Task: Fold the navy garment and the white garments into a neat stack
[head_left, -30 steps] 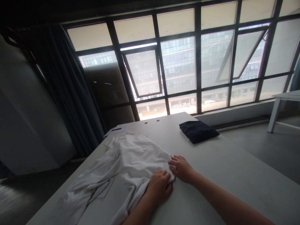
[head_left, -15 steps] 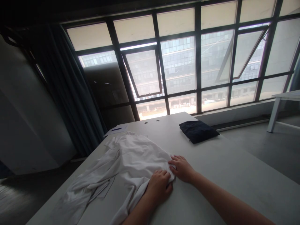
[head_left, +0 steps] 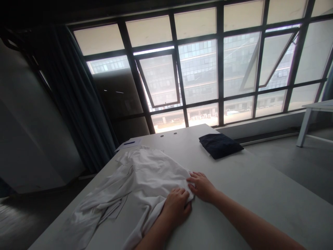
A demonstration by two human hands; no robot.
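Observation:
A crumpled white shirt (head_left: pixel 156 170) lies spread on the white table, its folds running to the left and toward the front edge. My left hand (head_left: pixel 178 204) has its fingers curled over the near right edge of the cloth, thumb tucked low. Just beyond it, my right hand (head_left: pixel 201 186) pinches the shirt's right corner, with bent fingers on top of the fabric. The two hands are close together but apart. My left forearm covers part of the cloth nearest me.
A folded dark navy garment (head_left: pixel 220 146) lies at the table's far right. Paper with a pen (head_left: pixel 129 142) rests at the far left edge. The white table (head_left: pixel 249 205) reaches toward tall windows (head_left: pixel 197 73); a blue curtain (head_left: pixel 75 97) hangs left. Another table (head_left: pixel 307 125) stands right.

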